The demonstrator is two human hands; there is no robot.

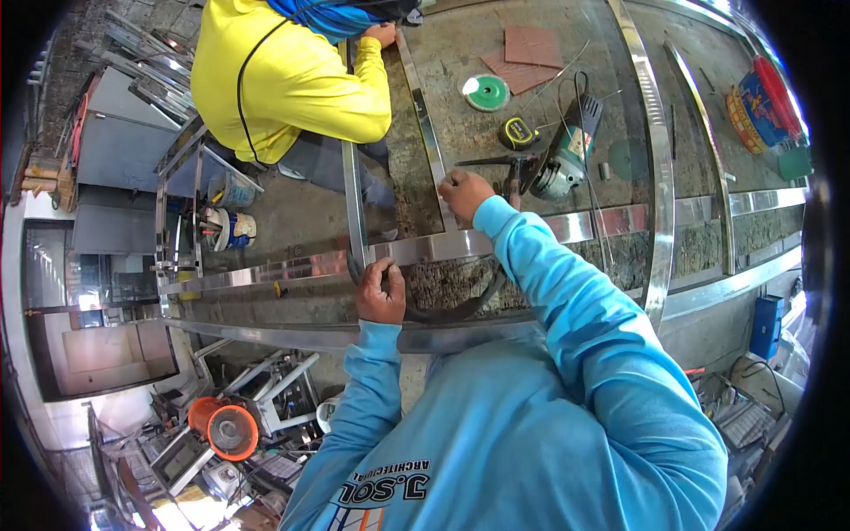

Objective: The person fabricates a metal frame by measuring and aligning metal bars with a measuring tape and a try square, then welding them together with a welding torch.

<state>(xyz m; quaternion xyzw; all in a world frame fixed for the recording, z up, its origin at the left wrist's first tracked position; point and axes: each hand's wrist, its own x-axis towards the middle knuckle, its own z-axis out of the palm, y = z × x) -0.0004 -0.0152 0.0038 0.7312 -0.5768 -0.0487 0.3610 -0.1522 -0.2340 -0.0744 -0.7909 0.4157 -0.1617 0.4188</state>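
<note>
My left hand (382,292), fingers curled, rests against the long shiny metal rail (310,266) where a metal crossbar (354,199) meets it. What its fingertips grip, if anything, is hidden. A black hose (452,313) loops beside and behind that hand. Further up, my right hand (466,194) is closed at the thumb and fingers on a second metal crossbar (422,111), near its joint with the rail. Just right of it lies a hammer-like tool (513,181) with a dark head, next to an angle grinder (571,152).
A co-worker in a yellow shirt (292,75) leans over the frame's far side, one hand (381,35) at a crossbar. On the worktable lie a tape measure (517,134), a green disc (486,92) and reddish-brown sheets (533,48). Buckets (232,228) and an orange container (232,432) stand around.
</note>
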